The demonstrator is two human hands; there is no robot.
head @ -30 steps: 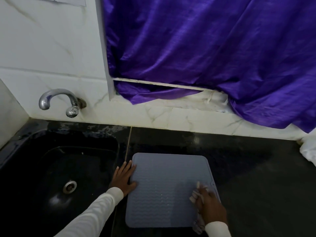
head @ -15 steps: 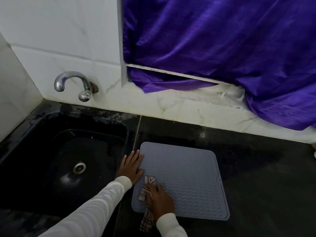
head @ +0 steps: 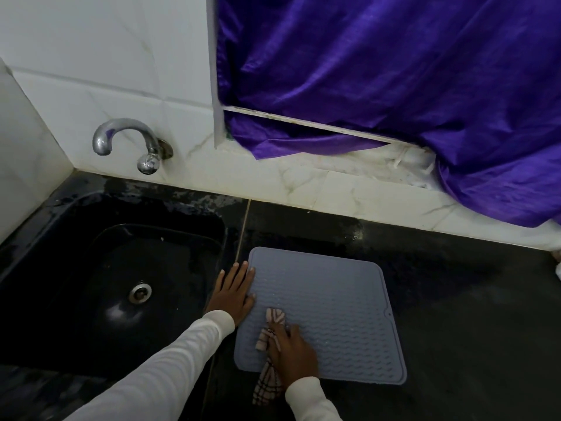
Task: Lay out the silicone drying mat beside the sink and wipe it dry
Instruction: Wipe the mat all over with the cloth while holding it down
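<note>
Both my hands work at the bottom centre of the frame: my left hand (head: 234,294) lies flat, fingers straight and together, pressing the left edge of the grey silicone drying mat (head: 328,311); my right hand (head: 293,352) curls round a checked cloth (head: 268,350), holding it against the mat's lower left part. Mat lies flat on the black counter (head: 455,314), just right of the black sink (head: 106,284). Chrome tap (head: 127,141) at upper left; purple curtain (head: 394,86) at upper right.

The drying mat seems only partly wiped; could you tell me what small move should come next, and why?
Probably sweep the checked cloth rightward. The right hand holds it at the mat's near-left part, droplets glint further right, and the left hand presses its sink-side edge flat.
</note>
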